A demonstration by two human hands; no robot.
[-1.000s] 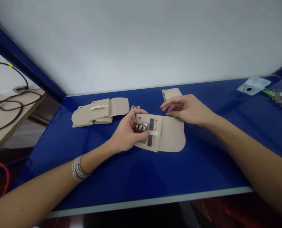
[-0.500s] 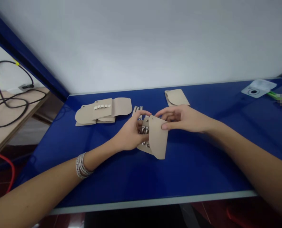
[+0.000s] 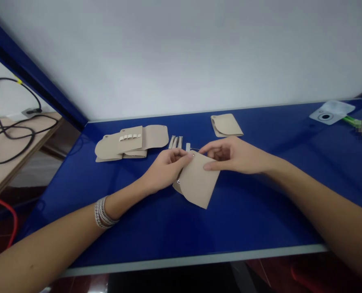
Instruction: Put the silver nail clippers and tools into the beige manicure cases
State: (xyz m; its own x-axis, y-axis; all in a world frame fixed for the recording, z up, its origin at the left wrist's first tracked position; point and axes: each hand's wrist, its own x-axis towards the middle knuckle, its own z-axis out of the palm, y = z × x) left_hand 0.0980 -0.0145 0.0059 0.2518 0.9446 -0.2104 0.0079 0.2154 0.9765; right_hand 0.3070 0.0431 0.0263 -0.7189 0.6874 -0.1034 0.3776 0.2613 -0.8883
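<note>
A beige manicure case [image 3: 198, 181] is between my hands, its rounded flap folded over the front. My left hand [image 3: 164, 171] pinches its upper left edge, thumb on the flap near a small snap. My right hand [image 3: 240, 154] grips the upper right side, thumb on the front and fingers behind. A bit of shiny metal shows at the case's left edge; the rest inside is hidden. Just beyond my left fingers lie several metal nail clippers [image 3: 175, 142]. A small light-coloured piece [image 3: 188, 147] shows behind the case's top edge.
Other beige cases [image 3: 109, 147] overlap on the blue table [image 3: 156, 232] at left, one open with a row of loops. A folded case [image 3: 228, 125] lies behind my right hand. At far right is a translucent piece with a dark round spot [image 3: 325, 117].
The flap has swung left and down over the case, covering the metal tools that showed inside. My left thumb has moved from inside the case onto the flap's top corner.
</note>
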